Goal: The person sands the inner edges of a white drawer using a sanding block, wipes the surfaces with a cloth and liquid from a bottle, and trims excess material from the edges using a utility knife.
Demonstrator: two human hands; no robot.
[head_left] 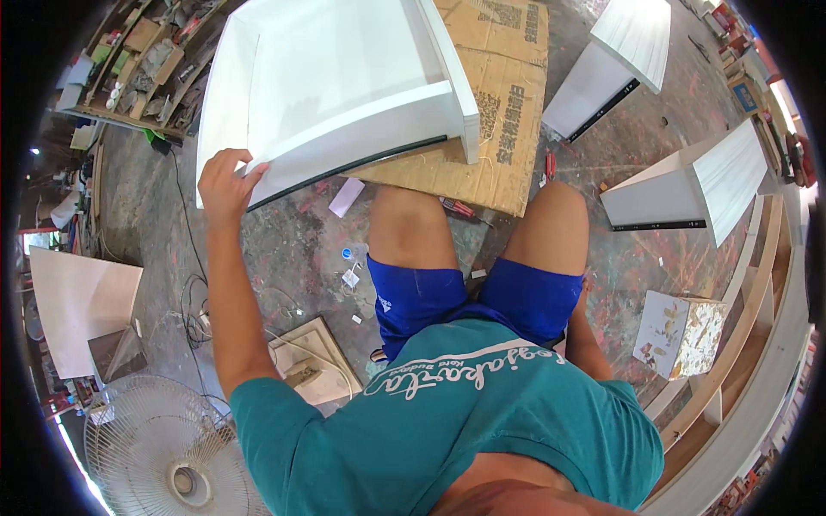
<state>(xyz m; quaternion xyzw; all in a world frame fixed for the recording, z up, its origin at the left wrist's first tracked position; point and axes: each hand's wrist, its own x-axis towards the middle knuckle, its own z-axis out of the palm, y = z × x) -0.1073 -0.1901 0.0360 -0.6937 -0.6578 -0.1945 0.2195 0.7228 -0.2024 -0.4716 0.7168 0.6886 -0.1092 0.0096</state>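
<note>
My left hand (228,182) grips the near left corner of a white drawer (344,129), thumb on one side of the panel edge and fingers bent over the other. A black slide rail (344,172) runs along the drawer's near side. Part of the drawer rests over a flattened cardboard sheet (516,112) in front of my knees. My right arm (588,348) reaches down beside my right thigh, which hides most of that hand, its fingers included.
Two more white drawers (594,90) (662,193) with black rails stand at the right. Red-handled tools (551,163) lie near my right knee. A fan (181,482), cables (191,301) and a wooden board (82,297) are at the left. A worn white box (658,331) sits at the right.
</note>
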